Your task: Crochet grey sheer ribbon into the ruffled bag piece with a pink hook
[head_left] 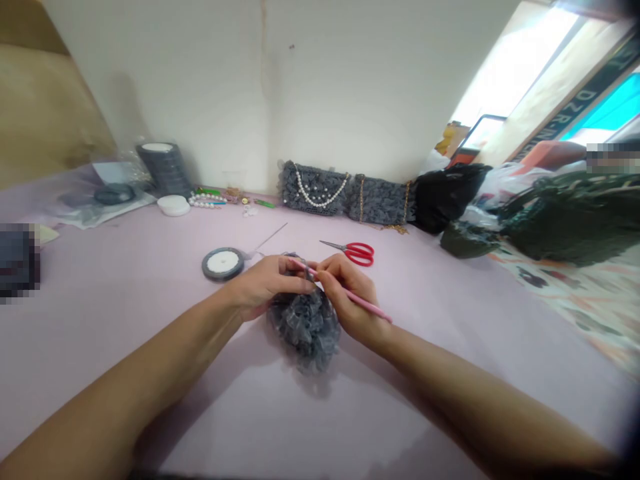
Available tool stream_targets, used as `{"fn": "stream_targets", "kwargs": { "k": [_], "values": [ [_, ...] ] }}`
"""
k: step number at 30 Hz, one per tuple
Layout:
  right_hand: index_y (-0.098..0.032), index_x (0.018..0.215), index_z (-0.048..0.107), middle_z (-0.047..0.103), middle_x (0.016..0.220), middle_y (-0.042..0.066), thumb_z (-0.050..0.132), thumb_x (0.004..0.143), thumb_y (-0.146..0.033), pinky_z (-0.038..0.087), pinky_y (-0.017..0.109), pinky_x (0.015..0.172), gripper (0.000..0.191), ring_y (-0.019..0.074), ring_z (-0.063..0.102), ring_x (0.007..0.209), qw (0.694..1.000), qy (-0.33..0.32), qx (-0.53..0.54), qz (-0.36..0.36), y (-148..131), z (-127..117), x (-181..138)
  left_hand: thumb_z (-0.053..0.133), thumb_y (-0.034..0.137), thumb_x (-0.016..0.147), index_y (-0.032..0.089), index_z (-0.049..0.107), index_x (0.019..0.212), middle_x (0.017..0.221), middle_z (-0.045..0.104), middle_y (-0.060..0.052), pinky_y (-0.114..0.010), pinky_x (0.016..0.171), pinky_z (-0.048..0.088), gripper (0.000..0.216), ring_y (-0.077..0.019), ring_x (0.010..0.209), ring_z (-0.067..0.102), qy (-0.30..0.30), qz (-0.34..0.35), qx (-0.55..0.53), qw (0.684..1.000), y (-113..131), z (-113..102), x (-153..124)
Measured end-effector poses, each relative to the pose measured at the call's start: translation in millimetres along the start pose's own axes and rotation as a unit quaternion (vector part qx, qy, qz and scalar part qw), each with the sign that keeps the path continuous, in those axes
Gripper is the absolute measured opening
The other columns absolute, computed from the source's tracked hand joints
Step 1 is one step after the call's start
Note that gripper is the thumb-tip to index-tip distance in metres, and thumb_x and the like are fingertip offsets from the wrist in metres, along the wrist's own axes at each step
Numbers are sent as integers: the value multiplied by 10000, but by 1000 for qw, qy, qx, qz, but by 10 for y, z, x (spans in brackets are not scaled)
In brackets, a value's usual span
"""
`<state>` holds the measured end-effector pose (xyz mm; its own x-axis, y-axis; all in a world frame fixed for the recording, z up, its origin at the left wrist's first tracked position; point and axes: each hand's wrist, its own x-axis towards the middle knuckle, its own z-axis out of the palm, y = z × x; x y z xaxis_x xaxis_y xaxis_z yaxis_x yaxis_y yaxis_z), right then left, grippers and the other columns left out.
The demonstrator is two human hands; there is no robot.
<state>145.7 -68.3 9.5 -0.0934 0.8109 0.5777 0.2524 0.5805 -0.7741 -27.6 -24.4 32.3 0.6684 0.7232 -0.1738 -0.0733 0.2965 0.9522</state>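
Observation:
A ruffled piece of grey ribbon crochet (307,327) hangs below my fingers over the pink tabletop. My left hand (273,283) is closed on its upper edge, thumb toward me. In my right hand (347,290) is a pink crochet hook (367,305), held like a pen, its tip at the top of the grey work between both hands. Grey ribbon loops round the hook near its tip. Left of my hands lies a spool of grey ribbon (223,264) with a white centre. Red-handled scissors (357,253) rest just beyond my right hand.
Two grey ruffled bags, one with a pearl strap (315,188) and one with a gold chain (383,199), lean against the wall. A stack of ribbon spools (164,170), a pearl strand (207,200) and small trinkets stand back left. A black plastic bag (450,197) sits back right.

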Motion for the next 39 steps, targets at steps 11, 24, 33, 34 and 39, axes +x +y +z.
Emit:
{"fn": "stream_targets", "kwargs": {
  "k": [11,24,33,34,39],
  "values": [
    [-202,660,456,493,488,-51,457,980,-420,336,228,471,387,100,479,490,971,-116,-73,195,-296,-234,192,647,544,806,177,712,943,922,689,-47,-325,780,417,397,-234,889,607,122,89,393,907,-26,113,-21],
    [-196,618,418,458,605,-32,439,977,-313,330,237,527,379,98,424,579,988,-84,-71,105,-205,-278,206,580,385,914,242,394,1508,1072,691,-40,-333,1020,383,639,-202,1081,598,67,163,264,948,130,-158,-86],
    [-195,655,454,439,622,-26,441,972,-376,320,242,516,366,101,402,581,983,-124,-105,89,-248,-298,177,644,341,881,296,422,1489,902,640,4,-297,868,411,648,-155,883,570,25,124,166,978,90,-50,-104],
    [-196,655,449,434,621,-26,441,973,-380,319,243,515,367,102,399,580,983,-126,-102,84,-243,-295,170,646,334,875,283,425,1487,893,637,1,-297,844,417,653,-154,857,567,29,126,160,979,67,-28,-95],
    [-200,652,429,403,607,-31,449,976,-377,310,245,506,370,103,375,569,985,-128,-95,64,-204,-266,143,638,300,841,209,496,1435,739,567,21,-275,714,409,617,-139,713,518,94,133,190,968,-41,54,-31]
  ]
}}
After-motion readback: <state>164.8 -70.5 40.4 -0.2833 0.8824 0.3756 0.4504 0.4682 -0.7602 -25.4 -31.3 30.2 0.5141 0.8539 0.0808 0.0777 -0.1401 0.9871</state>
